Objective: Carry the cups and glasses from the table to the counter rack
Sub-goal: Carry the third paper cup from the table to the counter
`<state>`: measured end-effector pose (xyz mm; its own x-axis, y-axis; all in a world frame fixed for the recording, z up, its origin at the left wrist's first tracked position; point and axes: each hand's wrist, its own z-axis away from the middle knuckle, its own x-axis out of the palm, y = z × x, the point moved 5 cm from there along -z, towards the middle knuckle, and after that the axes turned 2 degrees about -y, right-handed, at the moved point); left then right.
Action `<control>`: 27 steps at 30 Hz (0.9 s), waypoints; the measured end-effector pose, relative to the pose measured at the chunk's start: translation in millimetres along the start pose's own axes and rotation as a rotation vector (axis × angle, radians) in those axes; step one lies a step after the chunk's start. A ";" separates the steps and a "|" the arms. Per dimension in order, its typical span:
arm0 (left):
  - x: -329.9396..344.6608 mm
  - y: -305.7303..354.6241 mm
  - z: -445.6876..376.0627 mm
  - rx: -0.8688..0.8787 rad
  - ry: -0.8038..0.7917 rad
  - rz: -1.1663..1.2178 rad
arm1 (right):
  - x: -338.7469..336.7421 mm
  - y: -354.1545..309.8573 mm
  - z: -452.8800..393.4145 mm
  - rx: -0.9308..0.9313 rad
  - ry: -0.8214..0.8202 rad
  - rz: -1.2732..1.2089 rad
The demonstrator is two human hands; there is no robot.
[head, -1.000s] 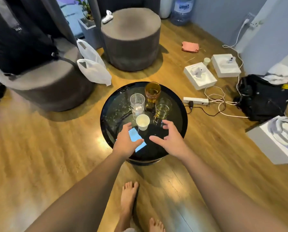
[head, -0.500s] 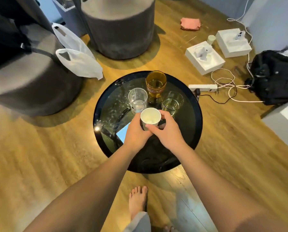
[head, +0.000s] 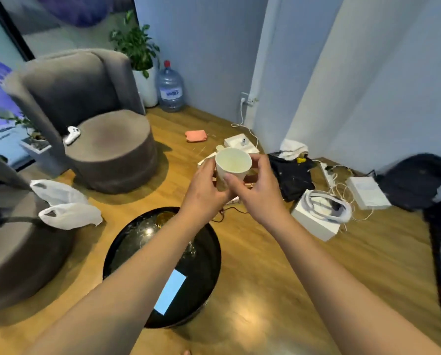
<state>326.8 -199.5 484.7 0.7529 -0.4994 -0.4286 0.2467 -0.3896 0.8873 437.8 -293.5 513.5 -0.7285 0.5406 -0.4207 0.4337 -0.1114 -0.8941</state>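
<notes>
Hands, two of them, hold one white paper cup (head: 232,163) up in the air beyond the round black table (head: 209,290): the left hand (head: 204,190) wraps its side and the right hand (head: 255,189) curls fingers round its rim and wall. Its long axis is tilted, mouth toward the camera. One amber glass (head: 164,218) peeks out on the table behind the left forearm, and the water jug's (head: 170,88) label is too blurred to read.

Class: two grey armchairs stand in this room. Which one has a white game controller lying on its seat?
The far armchair by the potted plant; the controller lies on its seat's left edge. The nearer chair carries white plastic bags instead.
</notes>
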 end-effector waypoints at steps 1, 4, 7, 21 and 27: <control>5.5 24.5 -5.5 0.037 -0.021 0.010 | -20.0 -12.0 1.7 -0.005 0.038 -0.003; 34.0 98.5 -13.3 0.128 -0.102 0.051 | -83.5 -38.5 18.5 -0.014 0.165 -0.028; 65.2 156.2 -11.0 0.203 -0.200 0.126 | -134.9 -49.5 40.0 -0.028 0.279 -0.038; 175.0 228.7 43.6 0.376 -0.548 0.272 | -245.8 -43.1 142.0 0.111 0.634 0.066; 234.0 254.4 107.5 0.452 -0.733 0.306 | -279.9 -29.4 232.1 0.200 0.807 0.103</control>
<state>500.2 -498.7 591.8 0.1321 -0.9370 -0.3234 -0.2789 -0.3482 0.8950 505.8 -635.1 622.0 -0.0541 0.9420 -0.3312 0.3199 -0.2979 -0.8994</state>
